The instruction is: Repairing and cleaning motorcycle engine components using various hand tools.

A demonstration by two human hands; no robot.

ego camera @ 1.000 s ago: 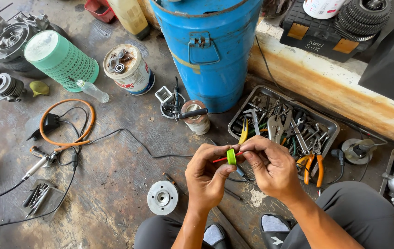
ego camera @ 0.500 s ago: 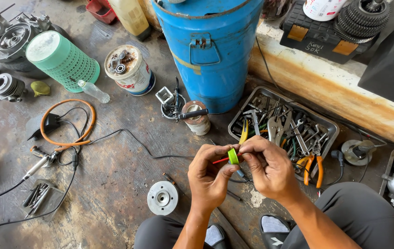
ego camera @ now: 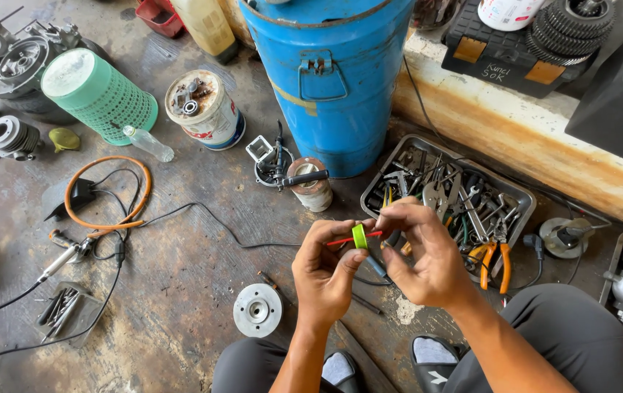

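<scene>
My left hand (ego camera: 326, 273) and my right hand (ego camera: 424, 251) meet above the stained concrete floor. Together they pinch a thin red wire (ego camera: 342, 240) with a small green roll of tape (ego camera: 359, 236) on it. The left fingers hold the wire and the roll from below. The right thumb and forefinger grip the other end of the wire beside the roll. A dark cable (ego camera: 375, 266) hangs down between the two hands. My knees and feet show at the bottom edge.
A blue metal drum (ego camera: 333, 80) stands ahead. A grey tray of pliers and wrenches (ego camera: 448, 191) lies to its right. A round metal flange (ego camera: 257, 310), a soldering iron (ego camera: 64, 258), an orange hose loop (ego camera: 107, 193), a green basket (ego camera: 96, 94) and cans lie to the left.
Both hands have stayed together at the same spot. The fingers have shifted slightly on the red wire and green roll.
</scene>
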